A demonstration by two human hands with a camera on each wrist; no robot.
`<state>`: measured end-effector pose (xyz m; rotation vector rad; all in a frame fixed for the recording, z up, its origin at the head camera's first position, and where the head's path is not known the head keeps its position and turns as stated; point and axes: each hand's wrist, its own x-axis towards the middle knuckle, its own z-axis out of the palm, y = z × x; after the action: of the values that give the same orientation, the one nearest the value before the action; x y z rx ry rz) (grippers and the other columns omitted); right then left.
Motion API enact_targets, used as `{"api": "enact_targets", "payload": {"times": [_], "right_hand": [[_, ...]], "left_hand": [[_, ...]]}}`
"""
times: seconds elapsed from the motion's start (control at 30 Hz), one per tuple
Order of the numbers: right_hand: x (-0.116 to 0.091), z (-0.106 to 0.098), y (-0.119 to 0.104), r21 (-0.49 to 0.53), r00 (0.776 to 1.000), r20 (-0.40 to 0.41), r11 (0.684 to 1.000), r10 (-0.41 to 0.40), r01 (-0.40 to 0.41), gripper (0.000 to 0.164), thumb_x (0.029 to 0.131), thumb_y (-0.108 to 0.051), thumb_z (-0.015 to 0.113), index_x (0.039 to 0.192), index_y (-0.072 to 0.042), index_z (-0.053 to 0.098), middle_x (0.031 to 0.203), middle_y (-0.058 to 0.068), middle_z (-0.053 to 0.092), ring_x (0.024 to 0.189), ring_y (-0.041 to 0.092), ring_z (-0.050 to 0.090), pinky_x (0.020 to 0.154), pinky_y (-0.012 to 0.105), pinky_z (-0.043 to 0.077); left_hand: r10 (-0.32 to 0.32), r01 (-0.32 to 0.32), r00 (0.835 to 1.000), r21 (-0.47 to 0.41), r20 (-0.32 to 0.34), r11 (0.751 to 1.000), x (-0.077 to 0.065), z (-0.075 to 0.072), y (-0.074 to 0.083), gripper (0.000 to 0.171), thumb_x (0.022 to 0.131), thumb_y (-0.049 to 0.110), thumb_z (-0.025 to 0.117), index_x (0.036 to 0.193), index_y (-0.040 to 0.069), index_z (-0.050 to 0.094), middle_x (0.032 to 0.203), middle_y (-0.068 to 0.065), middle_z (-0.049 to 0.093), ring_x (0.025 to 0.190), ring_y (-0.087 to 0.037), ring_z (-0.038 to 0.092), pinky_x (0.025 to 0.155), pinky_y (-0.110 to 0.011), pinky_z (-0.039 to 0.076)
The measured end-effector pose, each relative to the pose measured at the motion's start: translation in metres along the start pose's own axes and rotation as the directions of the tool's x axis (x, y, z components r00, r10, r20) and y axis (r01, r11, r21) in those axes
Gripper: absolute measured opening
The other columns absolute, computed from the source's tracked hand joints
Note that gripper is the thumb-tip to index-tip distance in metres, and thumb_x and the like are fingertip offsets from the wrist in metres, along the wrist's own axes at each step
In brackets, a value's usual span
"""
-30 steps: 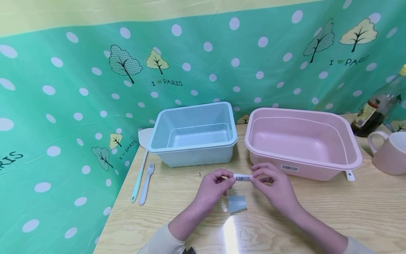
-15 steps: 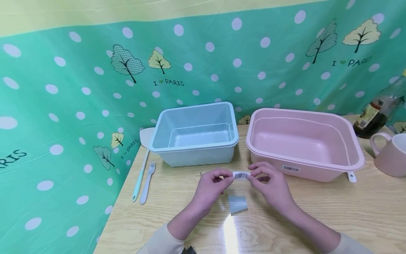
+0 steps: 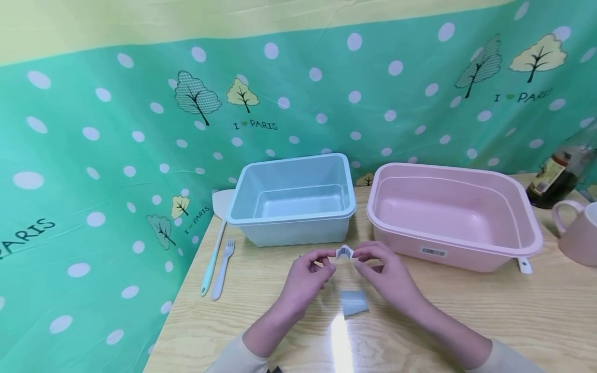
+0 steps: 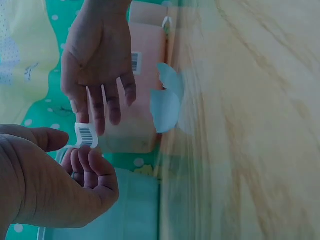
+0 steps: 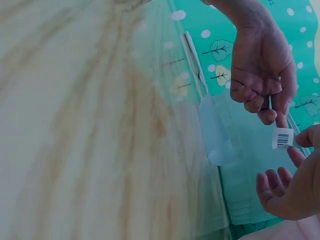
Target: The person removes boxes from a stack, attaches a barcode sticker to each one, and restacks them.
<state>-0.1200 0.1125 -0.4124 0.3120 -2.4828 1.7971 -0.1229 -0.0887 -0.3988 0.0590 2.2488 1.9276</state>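
A small white barcode sticker [image 3: 344, 252] is held between my two hands above the table, bent upward into an arch. My left hand [image 3: 300, 282] holds its left end at the fingertips, and my right hand [image 3: 389, 274] has the other end the same way. In the left wrist view the sticker [image 4: 86, 135] spans from fingertip to fingertip, with its bars showing. The right wrist view shows the sticker [image 5: 282, 138] between the hands too. Below them on the table lies a small pale blue piece of sheet [image 3: 353, 302], curled in the left wrist view.
Behind the hands stand a blue basin [image 3: 294, 230] and a pink basin [image 3: 466, 254], the latter bearing a barcode. A spatula [image 3: 214, 254] and a fork [image 3: 224, 269] lie at the left. A dark sauce bottle [image 3: 550, 178] and a pink mug [image 3: 580, 235] stand at the right.
Both hands have come closer together, and the sticker has gone from nearly flat to a steep arch. The head view has shifted slightly. The pale blue piece stays on the table.
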Motion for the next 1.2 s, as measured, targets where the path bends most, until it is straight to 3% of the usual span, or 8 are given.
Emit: {"api": "enact_targets", "payload": {"times": [0.43, 0.67, 1.0, 1.2], "right_hand": [[0.013, 0.023, -0.006, -0.012, 0.993, 0.120, 1.000, -0.001, 0.003, 0.033, 0.092, -0.004, 0.071, 0.125, -0.003, 0.066, 0.123, 0.013, 0.062, 0.106, 0.029, 0.064, 0.084, 0.037, 0.057], [0.021, 0.037, -0.010, 0.005, 0.988, 0.152, 0.999, 0.037, -0.039, 0.037, 0.094, -0.009, 0.070, 0.130, -0.003, 0.063, 0.128, 0.014, 0.059, 0.108, 0.029, 0.063, 0.076, 0.031, 0.057], [0.035, 0.055, -0.011, 0.068, 0.979, 0.195, 0.995, 0.058, -0.073, 0.040, 0.093, -0.007, 0.069, 0.132, -0.002, 0.061, 0.131, 0.018, 0.060, 0.106, 0.031, 0.063, 0.071, 0.032, 0.057], [0.044, 0.062, -0.015, 0.086, 0.976, 0.202, 0.991, 0.086, -0.106, 0.041, 0.092, -0.005, 0.068, 0.132, -0.003, 0.061, 0.131, 0.016, 0.061, 0.107, 0.032, 0.062, 0.072, 0.040, 0.059]], "left_hand": [[0.002, -0.002, 0.998, 0.009, -0.064, 1.000, 0.005, -0.024, -0.013, 0.033, 0.091, 0.005, 0.067, 0.124, 0.007, 0.068, 0.097, -0.005, 0.060, 0.072, -0.018, 0.055, 0.059, -0.023, 0.048], [-0.015, 0.014, 0.996, -0.018, -0.087, 1.000, 0.006, -0.034, -0.017, 0.037, 0.091, 0.004, 0.066, 0.129, 0.005, 0.064, 0.100, -0.007, 0.059, 0.072, -0.017, 0.056, 0.061, -0.024, 0.049], [-0.030, 0.024, 0.991, -0.048, -0.128, 0.999, 0.012, -0.050, -0.022, 0.041, 0.092, 0.002, 0.064, 0.133, 0.005, 0.061, 0.101, -0.008, 0.057, 0.072, -0.015, 0.055, 0.061, -0.024, 0.049], [-0.022, 0.014, 0.988, -0.053, -0.155, 0.998, 0.014, -0.058, -0.020, 0.043, 0.090, 0.001, 0.063, 0.133, 0.004, 0.060, 0.100, -0.006, 0.057, 0.072, -0.015, 0.054, 0.059, -0.024, 0.048]]}}
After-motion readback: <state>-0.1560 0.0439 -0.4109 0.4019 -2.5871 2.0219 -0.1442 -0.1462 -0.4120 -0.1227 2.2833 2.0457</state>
